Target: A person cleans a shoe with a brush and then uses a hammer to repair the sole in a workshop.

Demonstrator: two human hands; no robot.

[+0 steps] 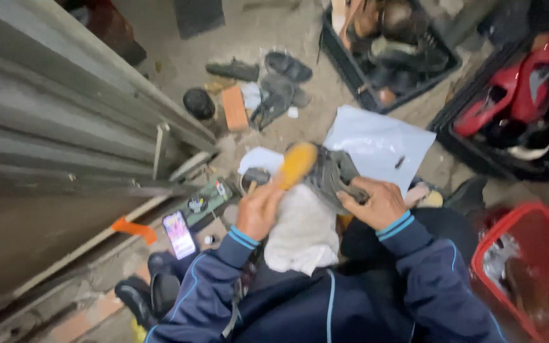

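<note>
A grey shoe (327, 173) with a tan-orange sole (297, 163) lies tilted over my lap, sole end toward the left. My left hand (258, 208) grips it at the sole end. My right hand (377, 203) holds the grey upper from the right side. Under the shoe a white cloth (301, 231) is draped over my knees. Both arms wear dark blue sleeves with light blue stripes.
A lit phone (178, 234) lies on the ground at the left beside a corrugated metal shutter (65, 121). Black crates of shoes (389, 51) stand at the back; red shoes (516, 89) fill another crate. A red basket (528, 267) sits at the right. A white sheet (379, 143) and loose sandals (268, 79) lie ahead.
</note>
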